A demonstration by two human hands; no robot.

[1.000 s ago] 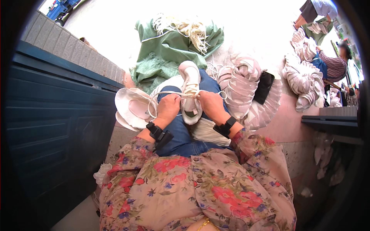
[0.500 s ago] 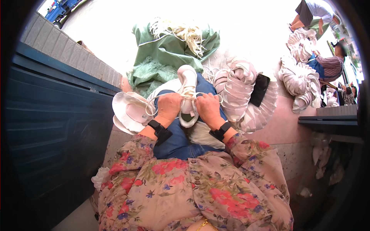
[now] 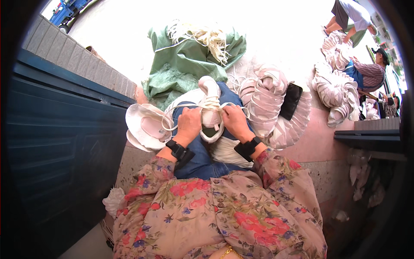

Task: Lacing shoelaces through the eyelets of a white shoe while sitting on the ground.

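Observation:
A white shoe (image 3: 210, 100) with a dark green patch inside its opening rests between my knees, toe pointing away from me. White shoelace (image 3: 183, 105) runs through its upper, with a loop on either side. At the shoe's left edge my left hand (image 3: 189, 124) is closed, pinching a lace end. Opposite it, my right hand (image 3: 235, 121) has its fingers closed on the lace at the other edge. The fingertips are partly hidden by the hands and the shoe.
Nested white shoe uppers (image 3: 148, 125) lie at my left. More stacked uppers (image 3: 261, 103) stand at right, with a black phone (image 3: 291, 101) on them. Ahead, loose laces (image 3: 211, 39) top a green sack (image 3: 185, 56). Two people work far right. A dark blue metal door (image 3: 64, 142) borders my left.
My hands have shifted slightly, the right one drawing in toward the shoe. The shoe's toe has moved a little. At far right the bending person and the seated one have shifted position.

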